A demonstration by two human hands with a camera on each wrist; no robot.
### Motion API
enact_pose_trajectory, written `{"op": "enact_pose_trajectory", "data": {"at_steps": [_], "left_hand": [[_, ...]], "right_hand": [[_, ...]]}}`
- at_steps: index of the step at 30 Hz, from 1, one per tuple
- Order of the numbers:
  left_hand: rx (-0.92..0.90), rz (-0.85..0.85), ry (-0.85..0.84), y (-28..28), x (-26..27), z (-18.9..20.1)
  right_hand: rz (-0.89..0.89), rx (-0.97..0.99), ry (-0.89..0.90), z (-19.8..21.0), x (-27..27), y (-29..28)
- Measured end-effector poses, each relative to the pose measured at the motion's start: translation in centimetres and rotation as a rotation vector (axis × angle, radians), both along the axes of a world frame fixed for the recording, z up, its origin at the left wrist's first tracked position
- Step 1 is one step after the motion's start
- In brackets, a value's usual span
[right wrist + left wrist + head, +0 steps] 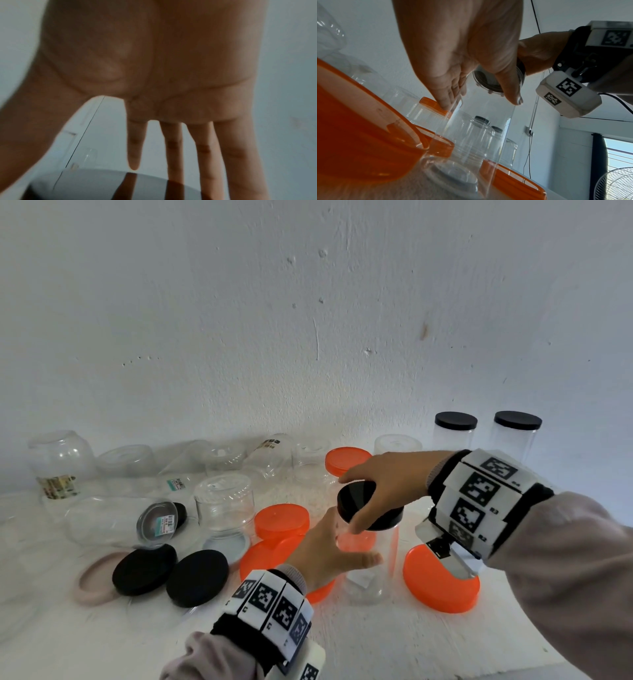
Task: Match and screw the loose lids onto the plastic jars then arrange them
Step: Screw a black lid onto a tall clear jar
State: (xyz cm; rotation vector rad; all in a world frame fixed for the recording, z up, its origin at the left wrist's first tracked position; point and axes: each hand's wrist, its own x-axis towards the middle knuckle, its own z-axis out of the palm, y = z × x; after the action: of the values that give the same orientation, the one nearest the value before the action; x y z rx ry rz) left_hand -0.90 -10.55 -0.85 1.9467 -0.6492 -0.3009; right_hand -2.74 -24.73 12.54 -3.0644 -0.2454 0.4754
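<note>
A tall clear plastic jar stands upright on the white surface among orange lids. My left hand grips its body, thumb in front and fingers behind; the left wrist view shows the same hold on the clear jar. A glossy black lid sits on the jar's mouth. My right hand reaches over it from the right, thumb down the near rim and fingers across the far edge. In the right wrist view the fingers spread over the black lid.
Two jars with black lids stand at the back right by the wall. Orange lids flank the held jar. Two black lids and a pink lid lie left. Several clear jars crowd the back left.
</note>
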Motion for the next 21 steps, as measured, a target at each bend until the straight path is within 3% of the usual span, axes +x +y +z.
{"op": "enact_pose_trajectory", "data": {"at_steps": [4, 11, 17, 21], "left_hand": [[-0.012, 0.008, -0.008, 0.0, 0.0, 0.0], [-0.01, 0.004, -0.001, 0.0, 0.0, 0.0], [-0.001, 0.008, -0.024, -0.1, 0.1, -0.2], [-0.005, 0.001, -0.018, -0.1, 0.3, -0.3]], "right_hand": [[0.046, 0.053, 0.057, 0.4, -0.2, -0.3], [-0.005, -0.005, -0.085, -0.8, 0.1, 0.0], [0.039, 0.04, 0.036, -0.1, 0.0, -0.5], [0.03, 0.049, -0.013, -0.2, 0.1, -0.5]]}}
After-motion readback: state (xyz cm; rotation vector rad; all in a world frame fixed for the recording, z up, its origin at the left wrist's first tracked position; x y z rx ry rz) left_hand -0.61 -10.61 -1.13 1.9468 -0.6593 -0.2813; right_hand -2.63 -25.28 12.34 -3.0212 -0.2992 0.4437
